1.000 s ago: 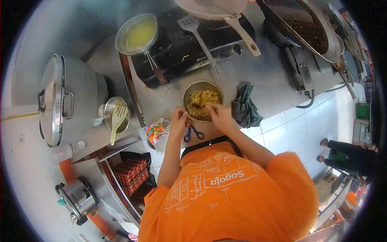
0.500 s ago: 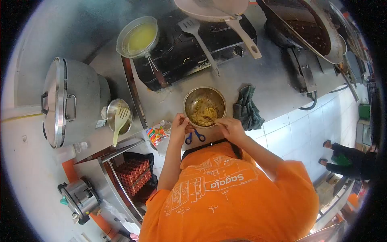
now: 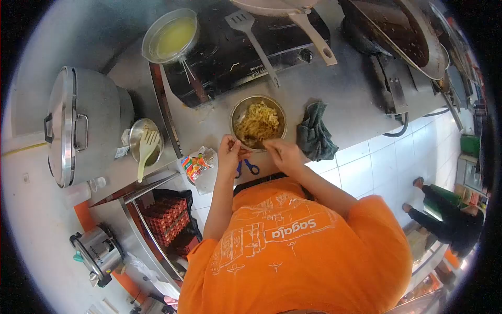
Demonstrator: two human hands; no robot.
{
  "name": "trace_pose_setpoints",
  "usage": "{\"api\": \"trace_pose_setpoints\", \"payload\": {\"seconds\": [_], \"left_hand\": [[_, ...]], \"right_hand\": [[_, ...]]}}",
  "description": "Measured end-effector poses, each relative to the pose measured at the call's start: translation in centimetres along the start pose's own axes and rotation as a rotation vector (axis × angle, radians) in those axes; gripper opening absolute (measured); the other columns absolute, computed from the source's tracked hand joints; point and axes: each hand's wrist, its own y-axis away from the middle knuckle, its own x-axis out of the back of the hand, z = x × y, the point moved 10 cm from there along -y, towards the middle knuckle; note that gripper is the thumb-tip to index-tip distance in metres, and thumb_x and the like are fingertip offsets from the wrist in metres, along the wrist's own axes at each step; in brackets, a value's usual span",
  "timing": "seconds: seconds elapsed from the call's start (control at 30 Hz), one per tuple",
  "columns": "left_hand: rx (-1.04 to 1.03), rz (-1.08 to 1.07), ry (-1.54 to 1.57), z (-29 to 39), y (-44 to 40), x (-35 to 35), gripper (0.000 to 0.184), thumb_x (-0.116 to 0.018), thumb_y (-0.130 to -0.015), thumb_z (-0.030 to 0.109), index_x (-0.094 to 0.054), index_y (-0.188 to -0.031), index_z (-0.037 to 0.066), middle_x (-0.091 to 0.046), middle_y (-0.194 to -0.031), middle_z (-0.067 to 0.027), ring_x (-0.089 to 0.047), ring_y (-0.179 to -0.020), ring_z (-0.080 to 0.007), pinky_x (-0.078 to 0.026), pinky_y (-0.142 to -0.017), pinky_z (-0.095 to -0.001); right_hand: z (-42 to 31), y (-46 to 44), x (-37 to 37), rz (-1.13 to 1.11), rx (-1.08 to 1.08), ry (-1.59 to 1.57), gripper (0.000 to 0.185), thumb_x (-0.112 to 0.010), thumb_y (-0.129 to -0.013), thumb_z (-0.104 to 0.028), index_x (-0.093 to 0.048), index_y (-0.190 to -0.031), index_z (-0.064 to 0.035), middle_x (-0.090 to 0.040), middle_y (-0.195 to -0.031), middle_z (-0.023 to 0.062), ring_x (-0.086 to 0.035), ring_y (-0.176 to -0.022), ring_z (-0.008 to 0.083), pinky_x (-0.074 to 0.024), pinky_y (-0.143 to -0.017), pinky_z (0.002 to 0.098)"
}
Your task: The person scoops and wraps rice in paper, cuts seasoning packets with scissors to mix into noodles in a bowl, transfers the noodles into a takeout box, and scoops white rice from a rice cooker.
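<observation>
A metal mixing bowl [image 3: 234, 118] sits near the counter's front edge, holding yellow-brown food that looks like noodles [image 3: 260, 121]. My left hand [image 3: 230, 152] pinches the near left rim of the bowl. At the near right rim, my right hand [image 3: 283, 157] is closed round a thin utensil that reaches into the food; its head is hidden, so I cannot tell spoon from fork. Scissors with blue handles [image 3: 252, 168] lie just below the bowl, partly behind my left hand. Left of that hand is a colourful food packet [image 3: 197, 163].
Behind the bowl stands a black gas stove [image 3: 230, 65] bearing a grey slotted spatula [image 3: 259, 47], a pan and a pot of yellow liquid [image 3: 175, 39]. A dark cloth [image 3: 317, 133] lies right. A large rice cooker [image 3: 86, 128] stands left. Another person [image 3: 444, 214] is far right.
The noodles have been turned and now heap higher toward the back of the bowl. My right hand has shifted slightly with the utensil. The whole view has moved a little.
</observation>
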Motion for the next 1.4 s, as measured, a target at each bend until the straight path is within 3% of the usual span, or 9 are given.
{"api": "trace_pose_setpoints", "payload": {"seconds": [0.13, 0.27, 0.37, 0.53, 0.67, 1.1, 1.23, 1.27, 1.4], "left_hand": [[0.018, 0.006, -0.057, -0.1, 0.1, 0.8, 0.008, -0.052, -0.095, 0.013, -0.046, -0.097, 0.009, -0.057, -0.088, -0.0043, -0.064, -0.070, -0.0153, -0.055, -0.058, -0.0271], [0.006, -0.007, 0.045, 0.5, 0.6, -0.2, 0.009, -0.053, -0.095, 0.013, -0.046, -0.097, 0.008, -0.058, -0.089, -0.0054, -0.065, -0.070, -0.0172, -0.056, -0.059, -0.0277], [-0.013, 0.010, -0.032, 0.4, 0.6, -0.2, 0.005, -0.048, -0.097, 0.008, -0.043, -0.096, 0.007, -0.058, -0.083, -0.0073, -0.068, -0.070, -0.0214, -0.057, -0.056, -0.0288], [0.037, 0.049, 0.032, -0.3, 0.4, 1.4, 0.006, -0.049, -0.096, 0.008, -0.044, -0.094, 0.007, -0.058, -0.081, -0.0060, -0.067, -0.068, -0.0202, -0.056, -0.055, -0.0273], [0.076, 0.044, 0.015, -3.9, -0.6, 2.9, 0.006, -0.050, -0.096, 0.010, -0.045, -0.093, 0.008, -0.060, -0.083, -0.0056, -0.066, -0.067, -0.0184, -0.054, -0.053, -0.0252], [0.004, -0.006, -0.029, -0.6, 0.6, 0.1, 0.008, -0.050, -0.097, 0.011, -0.044, -0.096, 0.007, -0.059, -0.085, -0.0069, -0.068, -0.070, -0.0198, -0.051, -0.053, -0.0251], [-0.021, 0.020, -0.050, 0.1, 0.8, 1.0, 0.008, -0.051, -0.096, 0.010, -0.044, -0.094, 0.007, -0.059, -0.084, -0.0058, -0.067, -0.068, -0.0185, -0.050, -0.052, -0.0247], [-0.028, 0.002, -0.070, -0.3, 0.7, 1.2, 0.008, -0.051, -0.096, 0.010, -0.044, -0.093, 0.007, -0.058, -0.084, -0.0055, -0.067, -0.067, -0.0181, -0.050, -0.052, -0.0245], [0.009, 0.008, -0.075, -0.9, 0.5, 0.9, 0.008, -0.052, -0.095, 0.011, -0.044, -0.094, 0.009, -0.059, -0.085, -0.0040, -0.066, -0.069, -0.0167, -0.050, -0.053, -0.0239]], "right_hand": [[2.0, -2.4, 4.4, 0.162, 0.091, 0.211, 0.015, -0.062, -0.084, -0.006, -0.068, -0.097, -0.0013, -0.069, -0.088, 0.0159, -0.068, -0.079, 0.0281, -0.0541, -0.070, 0.0344], [4.2, -0.3, 1.5, 0.156, -0.122, 0.074, 0.015, -0.063, -0.085, -0.006, -0.068, -0.097, 0.0001, -0.069, -0.085, 0.0165, -0.068, -0.072, 0.0242, -0.0526, -0.065, 0.0307], [4.5, 1.3, -1.2, 0.158, -0.306, -0.270, 0.014, -0.063, -0.085, -0.005, -0.069, -0.097, 0.0003, -0.069, -0.084, 0.0168, -0.068, -0.069, 0.0229, -0.0513, -0.063, 0.0295], [0.9, 1.5, 1.4, -0.110, -0.036, 0.023, 0.014, -0.064, -0.083, -0.009, -0.068, -0.095, -0.0025, -0.068, -0.090, 0.0157, -0.066, -0.082, 0.0318, -0.0530, -0.071, 0.0383], [3.0, -1.6, 2.9, 0.113, 0.055, 0.183, 0.012, -0.062, -0.083, -0.006, -0.067, -0.094, -0.0026, -0.068, -0.092, 0.0150, -0.065, -0.083, 0.0331, -0.0525, -0.074, 0.0402], [2.4, -0.8, 0.6, 0.068, 0.014, 0.156, 0.017, -0.062, -0.081, -0.007, -0.067, -0.097, -0.0043, -0.067, -0.094, 0.0171, -0.065, -0.086, 0.0340, -0.0520, -0.077, 0.0414], [4.0, 0.8, 1.4, -0.039, -0.157, 0.120, 0.016, -0.061, -0.081, -0.007, -0.068, -0.096, -0.0044, -0.068, -0.092, 0.0170, -0.065, -0.085, 0.0349, -0.0517, -0.076, 0.0419], [4.8, -0.1, 3.0, 0.098, -0.142, 0.095, 0.014, -0.062, -0.081, -0.006, -0.068, -0.094, -0.0046, -0.068, -0.091, 0.0173, -0.065, -0.083, 0.0342, -0.0520, -0.074, 0.0412], [1.8, 1.1, -0.2, 0.034, -0.052, -0.043, 0.014, -0.064, -0.081, -0.009, -0.068, -0.094, -0.0046, -0.068, -0.087, 0.0168, -0.066, -0.081, 0.0335, -0.0526, -0.073, 0.0400]]}}
